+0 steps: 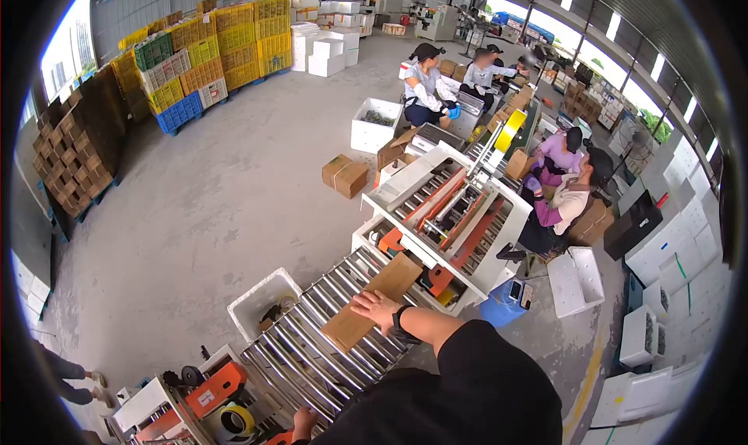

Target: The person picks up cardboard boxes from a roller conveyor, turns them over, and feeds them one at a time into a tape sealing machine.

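Note:
My right hand (375, 309), with a black band on the wrist, lies on a brown cardboard carton (362, 314), its fingers stretched out and apart. The carton rests on a metal roller conveyor (312, 351). Its far end reaches the mouth of a white carton-sealing machine (452, 219) with orange panels. At the bottom edge, my left hand (304, 422) shows only in part, close to the rollers and the orange-panelled machine (218, 390); its grip cannot be made out.
Beside the rollers stands a white foam box (265, 297). A tied brown carton (344, 175) sits on the floor. Several people work along the line beyond the sealer. A blue container (505, 303) stands at the right. Stacked crates (195, 48) and cartons (74, 165) line the left.

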A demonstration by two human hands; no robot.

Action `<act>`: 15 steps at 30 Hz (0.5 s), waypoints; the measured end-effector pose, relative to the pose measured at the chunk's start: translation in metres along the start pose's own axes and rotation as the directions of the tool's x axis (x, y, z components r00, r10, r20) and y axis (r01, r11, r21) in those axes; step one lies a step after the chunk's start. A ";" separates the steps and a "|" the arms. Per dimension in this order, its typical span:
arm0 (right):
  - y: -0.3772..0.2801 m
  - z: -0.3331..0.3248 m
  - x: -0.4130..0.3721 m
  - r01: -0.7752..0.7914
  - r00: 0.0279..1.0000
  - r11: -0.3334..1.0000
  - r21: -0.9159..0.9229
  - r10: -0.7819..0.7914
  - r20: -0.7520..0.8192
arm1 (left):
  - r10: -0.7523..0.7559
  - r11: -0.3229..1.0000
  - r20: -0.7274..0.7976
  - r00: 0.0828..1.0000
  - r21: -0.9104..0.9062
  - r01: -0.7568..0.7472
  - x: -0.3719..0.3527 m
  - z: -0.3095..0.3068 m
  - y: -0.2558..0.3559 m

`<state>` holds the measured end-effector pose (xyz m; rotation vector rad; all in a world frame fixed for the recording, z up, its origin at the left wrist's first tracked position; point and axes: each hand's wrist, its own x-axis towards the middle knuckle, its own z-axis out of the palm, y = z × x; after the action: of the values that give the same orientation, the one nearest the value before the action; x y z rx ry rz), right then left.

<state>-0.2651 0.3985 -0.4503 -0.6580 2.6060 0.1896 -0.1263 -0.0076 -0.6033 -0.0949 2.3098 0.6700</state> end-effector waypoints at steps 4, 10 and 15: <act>-0.018 0.023 0.024 0.019 0.993 0.991 -0.136 -0.035 -0.115 | 0.047 0.999 0.029 0.998 -0.016 -0.047 0.001 -0.012 0.027; -0.078 -0.002 0.059 0.086 0.980 0.994 -0.062 -0.096 -0.176 | 0.047 0.995 -0.010 0.999 -0.083 -0.047 0.011 -0.004 0.024; -0.128 -0.008 0.077 0.378 0.882 0.883 0.278 -0.435 0.183 | -0.004 0.979 -0.228 0.974 -0.201 -0.043 -0.029 -0.027 0.062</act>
<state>-0.2677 0.2518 -0.4807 -1.0105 2.1527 -0.1613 -0.1374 0.0294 -0.5405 -0.2562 2.4541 0.9501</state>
